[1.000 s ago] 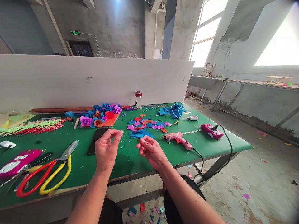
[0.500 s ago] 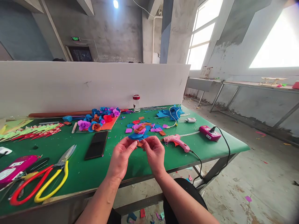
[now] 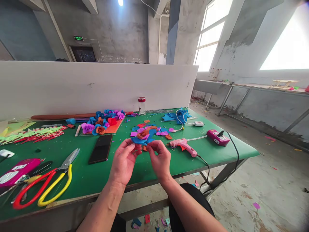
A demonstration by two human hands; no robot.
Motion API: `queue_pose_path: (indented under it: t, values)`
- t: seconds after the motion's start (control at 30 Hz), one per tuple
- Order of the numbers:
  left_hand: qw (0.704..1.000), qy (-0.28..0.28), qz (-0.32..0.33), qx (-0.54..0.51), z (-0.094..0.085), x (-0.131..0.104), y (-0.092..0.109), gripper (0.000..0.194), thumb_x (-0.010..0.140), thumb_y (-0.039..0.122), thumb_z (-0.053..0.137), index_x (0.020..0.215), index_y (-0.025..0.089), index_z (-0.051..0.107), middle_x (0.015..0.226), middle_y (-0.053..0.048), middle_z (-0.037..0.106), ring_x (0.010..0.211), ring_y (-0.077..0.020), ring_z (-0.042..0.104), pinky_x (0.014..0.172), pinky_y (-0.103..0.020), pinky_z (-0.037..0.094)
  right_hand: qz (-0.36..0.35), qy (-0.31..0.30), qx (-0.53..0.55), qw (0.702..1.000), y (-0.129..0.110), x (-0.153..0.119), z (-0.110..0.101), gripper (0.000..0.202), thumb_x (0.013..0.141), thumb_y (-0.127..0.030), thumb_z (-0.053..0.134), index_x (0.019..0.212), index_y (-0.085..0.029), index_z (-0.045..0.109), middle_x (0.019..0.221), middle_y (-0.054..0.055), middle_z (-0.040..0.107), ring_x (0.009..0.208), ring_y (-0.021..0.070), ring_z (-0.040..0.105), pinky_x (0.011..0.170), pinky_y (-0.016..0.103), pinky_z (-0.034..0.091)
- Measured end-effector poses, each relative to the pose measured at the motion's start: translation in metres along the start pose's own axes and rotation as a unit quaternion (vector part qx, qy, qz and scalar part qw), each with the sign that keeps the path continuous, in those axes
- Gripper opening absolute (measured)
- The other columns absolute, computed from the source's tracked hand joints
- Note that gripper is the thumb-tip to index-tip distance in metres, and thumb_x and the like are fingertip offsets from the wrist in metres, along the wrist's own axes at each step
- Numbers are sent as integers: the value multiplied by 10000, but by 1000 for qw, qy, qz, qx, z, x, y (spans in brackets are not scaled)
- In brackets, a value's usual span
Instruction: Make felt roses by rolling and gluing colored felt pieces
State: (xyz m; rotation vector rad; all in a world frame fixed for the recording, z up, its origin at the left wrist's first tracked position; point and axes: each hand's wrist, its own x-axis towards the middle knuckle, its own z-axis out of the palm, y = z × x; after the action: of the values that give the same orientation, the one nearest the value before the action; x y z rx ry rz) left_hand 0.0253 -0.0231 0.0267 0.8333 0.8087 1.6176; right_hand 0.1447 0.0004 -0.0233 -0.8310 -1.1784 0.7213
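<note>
Plainly, the one readable word is EXIT, under a row of characters on the green sign (image 3: 78, 38); the wall writing (image 3: 118, 59) is too faint to make out, as are the markings on the magenta power strip (image 3: 218, 138). On the green table (image 3: 96, 180), the pink glue gun (image 3: 184, 146) lies just right of the right hand (image 3: 160, 159), the black phone (image 3: 100, 149) left of the left hand (image 3: 123, 162), and the red-and-yellow-handled scissors (image 3: 48, 183) farther left. Loose petals (image 3: 163, 132) lie behind the paper flower (image 3: 144, 134). It sits between both hands at their fingertips, blue petals outermost, purple and brown ones within. Right thumb and forefinger pinch its lower edge; left fingers curl against it, but I can't tell whether they grip.
</note>
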Motion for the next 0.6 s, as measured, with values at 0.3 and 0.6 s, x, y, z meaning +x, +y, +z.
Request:
queue_pose_path:
  t: [0.3,0.6]
  values:
    - [995,-17,76,63,2,-1,-3,224,629,213,783,841,176,718,796,-24,717,740,-157,625,728,-286,495,70,-26,101,992,10,-4,10,150,788,-344,759,855,-227,694,839,34,742,768,196,672,764,342,560]
    - [992,-19,88,84,1,-5,-8,281,644,222,855,872,194,692,871,-13,718,842,-144,638,812,-254,506,55,-23,91,994,6,-9,12,195,812,-327,737,743,-222,588,720,-7,656,661,151,591,681,292,502]
